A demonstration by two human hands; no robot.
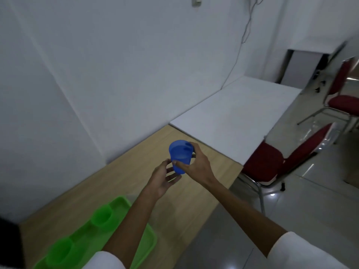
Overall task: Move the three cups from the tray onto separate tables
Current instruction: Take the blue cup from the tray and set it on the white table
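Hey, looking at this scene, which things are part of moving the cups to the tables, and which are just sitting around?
Part of the job:
blue cup, gripped by the right hand, left hand open beside it
two green cups on the green tray
wooden table
white table

Just lying about:
red chairs
cable on the wall

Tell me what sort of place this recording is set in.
Probably a plain office or meeting room. Bare white walls, a wooden table butted against a white table, red padded chairs with metal legs, and a glossy tiled floor suggest it. Nothing domestic shows.
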